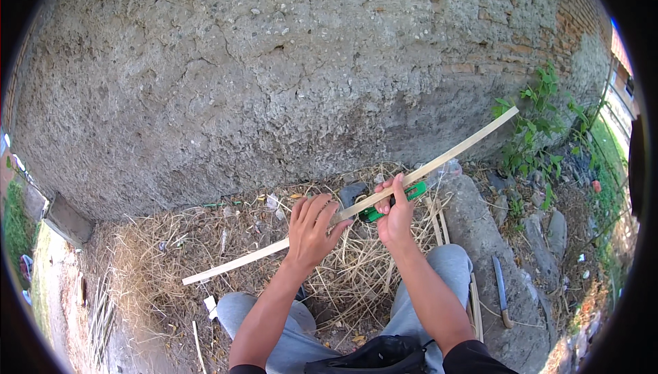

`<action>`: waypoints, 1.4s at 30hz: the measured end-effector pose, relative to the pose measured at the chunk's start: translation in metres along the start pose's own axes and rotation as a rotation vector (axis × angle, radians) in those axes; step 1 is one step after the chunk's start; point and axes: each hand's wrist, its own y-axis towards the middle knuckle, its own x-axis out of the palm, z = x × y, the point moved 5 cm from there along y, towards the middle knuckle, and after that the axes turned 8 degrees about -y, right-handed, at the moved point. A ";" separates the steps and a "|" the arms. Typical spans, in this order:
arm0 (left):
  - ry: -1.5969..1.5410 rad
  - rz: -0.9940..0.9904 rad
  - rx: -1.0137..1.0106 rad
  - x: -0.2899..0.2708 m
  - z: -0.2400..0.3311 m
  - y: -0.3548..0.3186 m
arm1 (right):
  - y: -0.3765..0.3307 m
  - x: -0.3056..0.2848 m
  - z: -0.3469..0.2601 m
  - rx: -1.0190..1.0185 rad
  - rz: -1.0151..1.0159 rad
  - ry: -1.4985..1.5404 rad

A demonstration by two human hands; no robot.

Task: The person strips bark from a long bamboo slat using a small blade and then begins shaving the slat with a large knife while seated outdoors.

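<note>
A long, pale strip of split wood or bamboo (pixel 469 142) runs slantwise across the view, its right end higher and farther away. My left hand (pixel 312 231) is closed around its middle, fingers over the top and thumb at the near side. Just to the right, my right hand (pixel 396 215) grips the same strip together with a green-handled tool (pixel 415 191), which lies under the strip. Fingers and strip cover much of that tool, so its exact kind is hidden.
Curly shavings (pixel 356 268) cover the ground between my knees. A knife (pixel 501 285) lies on a stone slab (pixel 473 202) at right, beside more pale strips (pixel 475 309). A rough plastered wall (pixel 274 86) rises ahead; a leafy plant (pixel 538 127) grows against it. Thin sticks (pixel 101 319) lie at left.
</note>
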 end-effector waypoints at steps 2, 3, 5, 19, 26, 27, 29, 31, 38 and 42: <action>-0.038 0.001 0.009 0.006 0.001 -0.002 | -0.001 0.003 -0.002 -0.012 -0.014 -0.017; -0.066 -0.021 -0.009 0.012 -0.002 -0.006 | -0.002 0.003 -0.003 -0.012 -0.013 -0.018; -0.095 -0.043 -0.026 0.018 -0.004 -0.009 | -0.004 0.006 -0.004 -0.007 -0.038 -0.011; -0.339 -0.061 -0.416 0.015 -0.028 -0.014 | -0.004 0.006 -0.004 0.040 -0.097 -0.071; -0.625 -0.227 -0.704 0.020 -0.042 -0.020 | -0.004 0.002 -0.013 -0.044 -0.016 -0.206; -0.714 -0.229 -0.753 0.020 -0.039 -0.018 | -0.003 0.000 -0.012 -0.045 -0.014 -0.207; -0.803 -0.229 -0.802 0.020 -0.039 -0.019 | -0.003 -0.003 -0.012 -0.070 0.030 -0.224; -0.698 -0.113 -0.608 0.012 -0.040 -0.015 | -0.003 -0.002 -0.014 -0.075 0.049 -0.225; -0.022 -0.100 -0.063 -0.018 0.016 0.019 | -0.019 -0.004 -0.010 -0.049 0.096 -0.222; 0.059 -0.126 0.061 -0.010 0.042 0.033 | -0.039 0.011 -0.006 -0.056 0.057 -0.261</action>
